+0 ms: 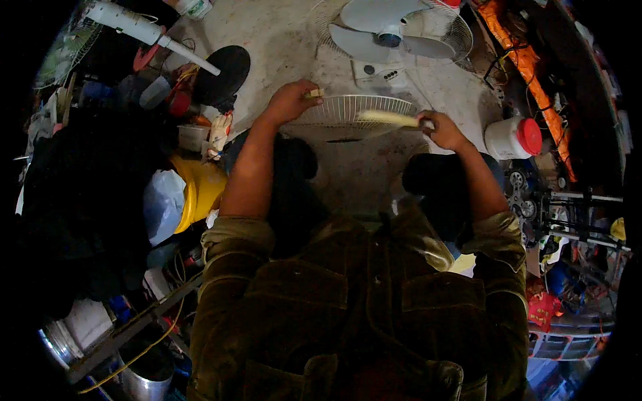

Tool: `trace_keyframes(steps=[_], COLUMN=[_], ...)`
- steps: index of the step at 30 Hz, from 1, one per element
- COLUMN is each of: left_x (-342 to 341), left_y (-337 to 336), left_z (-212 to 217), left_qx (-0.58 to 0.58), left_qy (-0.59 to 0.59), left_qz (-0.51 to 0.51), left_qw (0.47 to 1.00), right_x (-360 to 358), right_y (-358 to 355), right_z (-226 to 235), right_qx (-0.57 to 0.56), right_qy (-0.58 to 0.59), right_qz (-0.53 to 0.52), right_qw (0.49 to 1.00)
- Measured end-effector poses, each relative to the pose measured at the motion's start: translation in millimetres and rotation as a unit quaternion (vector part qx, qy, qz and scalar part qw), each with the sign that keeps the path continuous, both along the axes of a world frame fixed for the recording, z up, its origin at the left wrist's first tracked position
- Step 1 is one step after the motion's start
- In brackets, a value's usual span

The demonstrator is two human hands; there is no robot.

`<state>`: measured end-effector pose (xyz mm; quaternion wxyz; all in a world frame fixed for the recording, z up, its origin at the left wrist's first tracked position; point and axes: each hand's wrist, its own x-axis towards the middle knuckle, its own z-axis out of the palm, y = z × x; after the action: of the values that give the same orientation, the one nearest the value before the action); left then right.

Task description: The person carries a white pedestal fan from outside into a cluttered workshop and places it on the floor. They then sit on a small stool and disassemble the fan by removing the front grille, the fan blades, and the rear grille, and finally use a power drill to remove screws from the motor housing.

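watching remotely, i see the left hand [292,103] pinched closed on a tan block [313,94], the right hand [441,129] curled tightly round a blurred yellow strip [389,118], probably held apart to span the wire fan guard [346,109] between them.

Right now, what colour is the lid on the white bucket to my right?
The lid is red, showing best in the head view, the only one.

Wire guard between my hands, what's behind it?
Beyond the wire guard, the floor and a white control box show. Whatever lies behind the blurred pale object is covered.
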<state>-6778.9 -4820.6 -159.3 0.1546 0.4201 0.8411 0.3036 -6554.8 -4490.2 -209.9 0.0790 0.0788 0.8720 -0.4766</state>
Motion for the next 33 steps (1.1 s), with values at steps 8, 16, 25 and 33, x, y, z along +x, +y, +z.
trace_keyframes(steps=[8, 16, 25, 33], left_x=[9.4, 2.5, -31.2, -76.5], left_y=[12.2, 7.8, -49.1, -119.2], left_z=[5.4, 27.0, 35.0, 59.4], left_qx=[-0.022, 0.026, -0.023, -0.109], left_qy=[0.013, 0.070, 0.152, 0.261], left_qz=[-0.063, -0.094, 0.036, 0.046], left_qw=[0.998, 0.993, 0.987, 0.958], right_x=[-12.0, -21.5, 29.2, 96.3], right_y=[-35.8, -51.9, -21.6, -0.4], right_z=[11.2, 26.4, 81.5, 103.3], right_qx=[0.194, 0.090, 0.294, 0.248], right_qy=[0.251, 0.073, 0.211, 0.254], right_qz=[0.039, -0.004, 0.037, -0.027], right_qw=[0.948, 0.993, 0.931, 0.934])
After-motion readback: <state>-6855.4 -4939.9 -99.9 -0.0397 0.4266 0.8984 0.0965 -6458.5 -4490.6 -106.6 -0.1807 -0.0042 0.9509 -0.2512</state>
